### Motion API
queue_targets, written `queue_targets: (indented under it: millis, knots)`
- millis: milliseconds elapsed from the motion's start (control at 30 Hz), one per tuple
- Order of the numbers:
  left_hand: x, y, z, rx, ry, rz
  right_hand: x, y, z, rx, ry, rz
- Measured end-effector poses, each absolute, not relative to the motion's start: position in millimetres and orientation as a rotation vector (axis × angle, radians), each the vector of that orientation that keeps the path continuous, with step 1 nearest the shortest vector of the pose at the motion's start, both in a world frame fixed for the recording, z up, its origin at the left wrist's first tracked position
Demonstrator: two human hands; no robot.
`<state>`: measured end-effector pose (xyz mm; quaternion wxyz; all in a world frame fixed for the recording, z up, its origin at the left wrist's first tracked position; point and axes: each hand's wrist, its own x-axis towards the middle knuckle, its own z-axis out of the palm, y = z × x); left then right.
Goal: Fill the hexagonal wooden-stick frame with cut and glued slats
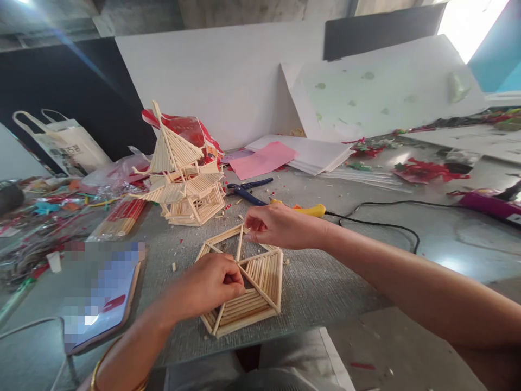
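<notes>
A hexagonal frame of thin wooden sticks (280, 288) lies flat on the grey table, divided by spokes into triangles. Rows of sticks fill the near and right triangles; the far ones show gaps. My left hand (215, 282) is closed over the frame's left middle, its fingertips bent down by the near row of sticks. At the far edge, my right hand (271, 224) is closed in a pinch beside a spoke. Whatever either set of fingertips grips is hidden. Behind the frame stands a tiered stick pavilion (183, 184) with a pointed roof.
Blue-handled pliers (246, 193) and a yellow-handled corded tool (311, 210) lie beyond my right hand. A tablet (108, 298) and a pack of sticks (120, 217) are to the left. Pink paper (264, 159) and white sheets (303, 152) lie behind, with red scraps (431, 171) at right.
</notes>
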<state>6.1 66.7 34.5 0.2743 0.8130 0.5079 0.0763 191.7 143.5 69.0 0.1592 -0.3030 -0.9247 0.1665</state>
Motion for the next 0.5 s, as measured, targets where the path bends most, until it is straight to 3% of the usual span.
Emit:
queue_targets:
  millis: [500]
  knots:
    - [9.6, 63.9, 34.4, 2.244, 1.425, 0.128, 193.1, 141.6, 70.6, -0.867, -2.691, 0.478]
